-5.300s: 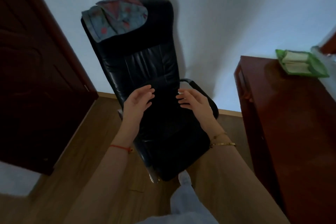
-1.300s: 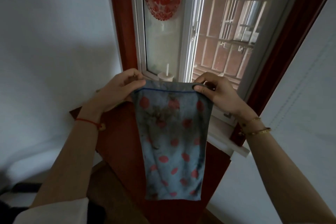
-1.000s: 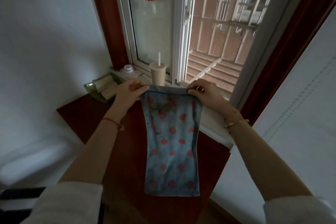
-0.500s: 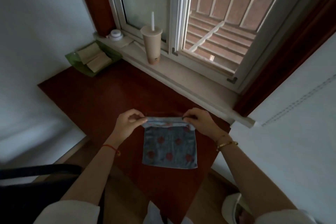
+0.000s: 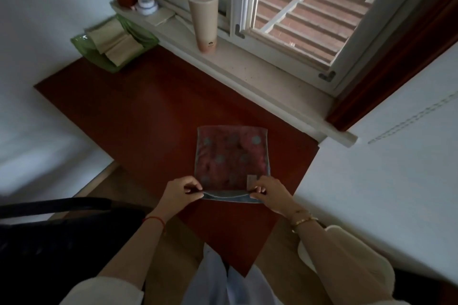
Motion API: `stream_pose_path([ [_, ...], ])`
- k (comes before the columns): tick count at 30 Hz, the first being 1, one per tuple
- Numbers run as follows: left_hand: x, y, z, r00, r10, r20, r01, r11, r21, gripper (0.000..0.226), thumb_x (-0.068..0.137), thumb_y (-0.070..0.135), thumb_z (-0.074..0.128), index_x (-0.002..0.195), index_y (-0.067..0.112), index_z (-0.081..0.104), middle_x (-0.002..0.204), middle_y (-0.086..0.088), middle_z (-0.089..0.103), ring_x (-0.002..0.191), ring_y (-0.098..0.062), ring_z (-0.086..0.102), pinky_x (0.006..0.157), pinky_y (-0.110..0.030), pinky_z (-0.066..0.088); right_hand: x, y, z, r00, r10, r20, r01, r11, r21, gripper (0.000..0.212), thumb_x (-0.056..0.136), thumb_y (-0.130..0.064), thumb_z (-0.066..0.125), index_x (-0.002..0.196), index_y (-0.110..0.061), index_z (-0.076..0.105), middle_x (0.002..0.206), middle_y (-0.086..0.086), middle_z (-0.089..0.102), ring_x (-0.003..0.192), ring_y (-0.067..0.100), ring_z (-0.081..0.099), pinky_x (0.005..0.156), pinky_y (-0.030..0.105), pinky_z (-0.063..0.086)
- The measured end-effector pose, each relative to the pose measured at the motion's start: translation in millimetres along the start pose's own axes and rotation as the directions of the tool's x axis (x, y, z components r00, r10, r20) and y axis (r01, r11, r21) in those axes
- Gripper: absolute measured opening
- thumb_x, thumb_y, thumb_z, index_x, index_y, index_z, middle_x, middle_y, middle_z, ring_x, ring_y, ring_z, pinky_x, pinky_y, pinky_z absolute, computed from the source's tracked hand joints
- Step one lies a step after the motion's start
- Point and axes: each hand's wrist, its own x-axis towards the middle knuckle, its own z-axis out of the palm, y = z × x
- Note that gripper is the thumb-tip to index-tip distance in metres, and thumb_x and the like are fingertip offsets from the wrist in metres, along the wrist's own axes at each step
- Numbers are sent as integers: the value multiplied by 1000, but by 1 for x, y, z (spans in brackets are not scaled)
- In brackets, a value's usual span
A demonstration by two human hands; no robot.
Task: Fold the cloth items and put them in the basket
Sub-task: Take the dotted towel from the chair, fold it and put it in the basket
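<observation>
A small cloth [image 5: 230, 158] lies folded in half on the dark red table [image 5: 148, 116], its red side with grey-blue dots facing up. My left hand [image 5: 182, 192] pinches its near left corner and my right hand [image 5: 269, 192] pinches its near right corner, holding both layers together at the near edge. A small label shows by my right thumb. No basket is in view.
A green packet of paper tissues [image 5: 112, 42] sits at the table's far left corner. A drink cup with a straw [image 5: 204, 17] and a small jar [image 5: 146, 4] stand on the windowsill. A black chair [image 5: 57, 235] is at my left.
The cloth, held hanging by its top corners, was laid on the table. My hands then drew the top edge toward me, folding it in half so the red side shows.
</observation>
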Motion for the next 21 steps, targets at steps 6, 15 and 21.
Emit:
stream_pose_path([
  [6, 24, 18, -15, 999, 31, -21, -31, 999, 13, 12, 84, 33, 75, 87, 22, 73, 89, 12, 74, 86, 3, 69, 79, -18, 55, 15, -1, -17, 989, 54, -135, -39, 993, 111, 17, 94, -32, 58, 97, -20, 70, 96, -4, 65, 81, 8, 61, 78, 29, 56],
  [15, 117, 49, -39, 944, 191, -269, -123, 961, 249, 31, 92, 15, 64, 122, 15, 63, 124, 0, 66, 118, -20, 59, 100, -36, 49, 104, -1, -74, 906, 167, -390, -174, 985, 17, 30, 94, -20, 53, 122, -15, 62, 124, 5, 59, 115, 28, 49, 95, 39, 44],
  [21, 166, 53, -41, 984, 70, -162, -12, 942, 336, 46, 93, 19, 63, 137, 16, 53, 133, -6, 60, 129, -29, 49, 106, -44, 45, 138, 1, -75, 890, 286, -354, -299, 954, 18, 40, 91, -10, 52, 131, -12, 54, 133, 9, 52, 127, 30, 42, 96, 42, 45],
])
